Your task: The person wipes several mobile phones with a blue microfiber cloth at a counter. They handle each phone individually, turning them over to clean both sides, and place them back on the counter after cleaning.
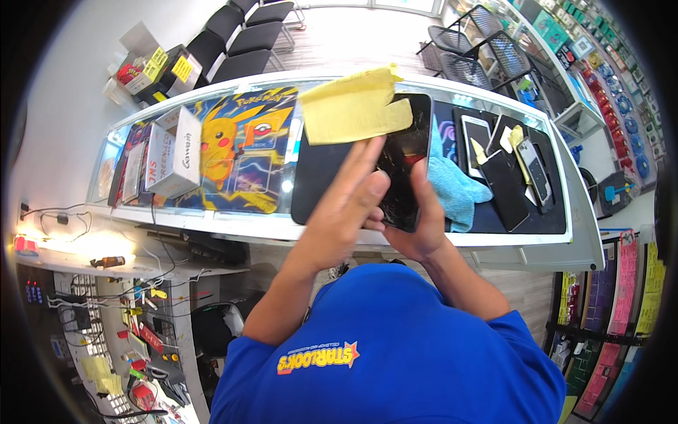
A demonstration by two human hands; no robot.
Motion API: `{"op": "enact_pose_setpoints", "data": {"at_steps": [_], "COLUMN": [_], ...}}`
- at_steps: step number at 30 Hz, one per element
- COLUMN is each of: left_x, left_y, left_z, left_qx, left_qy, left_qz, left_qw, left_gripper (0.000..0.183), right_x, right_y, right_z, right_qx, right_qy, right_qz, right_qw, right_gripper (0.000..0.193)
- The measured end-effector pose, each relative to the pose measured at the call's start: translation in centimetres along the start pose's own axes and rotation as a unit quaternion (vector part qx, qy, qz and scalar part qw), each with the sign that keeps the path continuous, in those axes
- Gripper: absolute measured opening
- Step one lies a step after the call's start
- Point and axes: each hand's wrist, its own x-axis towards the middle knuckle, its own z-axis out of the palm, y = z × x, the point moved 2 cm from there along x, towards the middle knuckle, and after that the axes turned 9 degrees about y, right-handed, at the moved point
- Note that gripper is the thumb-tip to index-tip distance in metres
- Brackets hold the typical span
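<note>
A black tablet [408,185] with a glossy screen is tilted up over the counter. My right hand [424,225] grips its lower right edge, thumb along the screen side. My left hand [345,205] lies against the tablet's left side with its fingers stretched out, their tips at the lower edge of a yellow sheet [346,109]. That sheet looks like overlapping strips of masking tape, with a ragged top, and it covers the tablet's upper left part. Beside my right hand is a crumpled light blue cloth [455,192]. A dark mat [308,180] lies under the tablet.
Several phones, including a white-framed one [477,145] and a black one [507,191], lie on a dark tray at the right. To the left are a colourful cartoon mat [233,187] and a white box [176,155]. Black chairs [251,39] stand beyond the counter [275,85].
</note>
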Motion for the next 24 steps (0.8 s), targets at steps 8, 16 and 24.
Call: {"op": "enact_pose_setpoints", "data": {"at_steps": [8,16,24], "left_x": [0.8,4.3,9.9], "left_y": [-2.5,-5.6,-2.6], "left_z": [-4.5,-2.3,-3.6], "left_qx": [0.007,-0.355,-0.197], "left_qy": [0.121,-0.075,0.092], "left_qz": [-0.125,-0.263,-0.162], "left_qw": [0.985,0.894,0.963], "left_gripper": [0.073,0.112,0.055], "right_x": [-1.0,-0.8,-1.3], "right_y": [-1.4,-0.1,1.1], "right_z": [-1.9,-3.7,-5.7], "right_qx": [0.26,0.215,0.103], "right_qy": [-0.204,-0.201,-0.1], "right_qz": [0.15,0.097,0.124], "right_qw": [0.932,0.951,0.982], "right_gripper": [0.107,0.092,0.089]}}
